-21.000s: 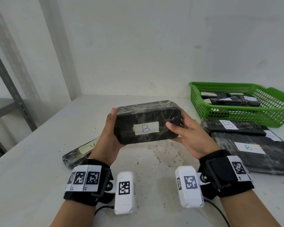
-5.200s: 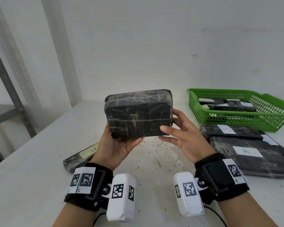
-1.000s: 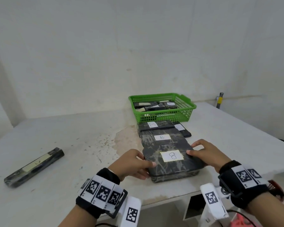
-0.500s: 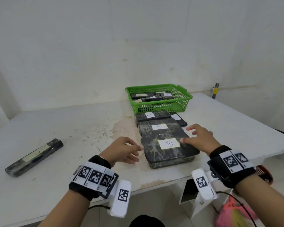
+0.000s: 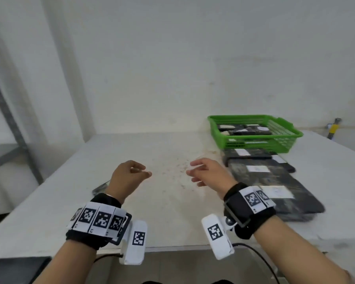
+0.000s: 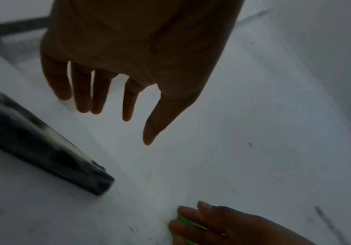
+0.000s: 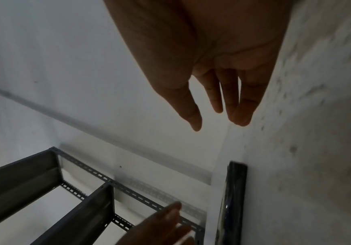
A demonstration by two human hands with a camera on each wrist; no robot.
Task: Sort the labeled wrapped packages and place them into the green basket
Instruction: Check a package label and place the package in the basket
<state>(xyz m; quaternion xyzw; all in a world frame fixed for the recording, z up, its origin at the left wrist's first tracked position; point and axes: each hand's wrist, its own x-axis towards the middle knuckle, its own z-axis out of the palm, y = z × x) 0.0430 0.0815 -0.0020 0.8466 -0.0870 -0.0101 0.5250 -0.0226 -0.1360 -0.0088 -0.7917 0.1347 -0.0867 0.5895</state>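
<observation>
The green basket [image 5: 258, 142] stands at the back right of the white table [image 5: 172, 214] and holds several dark wrapped packages. In front of it lies a row of black wrapped packages with white labels: the nearest and largest [image 5: 285, 203], a middle one [image 5: 254, 175] and a far one [image 5: 246, 154]. My left hand [image 5: 143, 171] and right hand [image 5: 193, 170] hover over the middle of the table, empty, with relaxed fingers. A slim dark package [image 6: 44, 145] lies left of my left hand, and the head view shows only its tip [image 5: 100, 187].
A grey metal shelf frame [image 7: 44, 190] stands off the table's left side. The wall runs close behind the table. A yellow-handled tool [image 5: 333, 128] leans at the far right. The table's front edge is just under my wrists.
Both hands have let go of the nearest labeled package, which now lies at the front of the row. They have moved left to the table's middle, and my view has turned left.
</observation>
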